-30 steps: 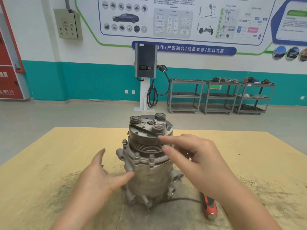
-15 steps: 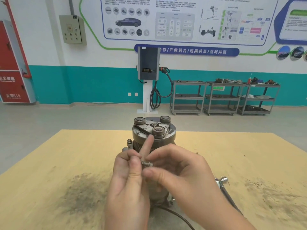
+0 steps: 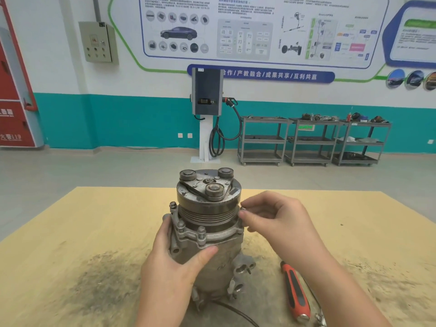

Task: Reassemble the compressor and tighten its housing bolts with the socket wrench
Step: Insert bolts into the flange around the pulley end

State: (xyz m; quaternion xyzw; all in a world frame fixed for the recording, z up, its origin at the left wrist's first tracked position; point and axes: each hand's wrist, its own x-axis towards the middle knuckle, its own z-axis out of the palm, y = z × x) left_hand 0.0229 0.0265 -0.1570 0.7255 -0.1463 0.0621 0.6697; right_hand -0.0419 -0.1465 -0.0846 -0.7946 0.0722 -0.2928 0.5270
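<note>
- Head view: the table (image 3: 99, 223) is the largest thing, a pale wooden top with a dark grimy patch to the left of the compressor (image 3: 207, 234), which stands upright near its middle, pulley end up.
- Bare table lies well out to both sides of the compressor and behind it, so there seems to be room to swing a wrench; the far edge is well behind the compressor, the near edge out of frame.
- Left hand (image 3: 174, 263) wraps the compressor's housing below the flange, thumb across the front, steadying it.
- Right hand (image 3: 276, 220) sits at the compressor's right side, level with the flange; thumb and forefinger pinch a small bolt (image 3: 243, 210) at the rim.
- Socket wrench (image 3: 296, 293), orange-and-black handle, lies on the table to the right of the compressor's base; its head is hard to make out.
- Risks, as I judge them: the bolt could start cross-threaded if held tilted, or slip from the fingertips and roll off; the compressor could tip if the left hand lets go while the bolt is turned.
</note>
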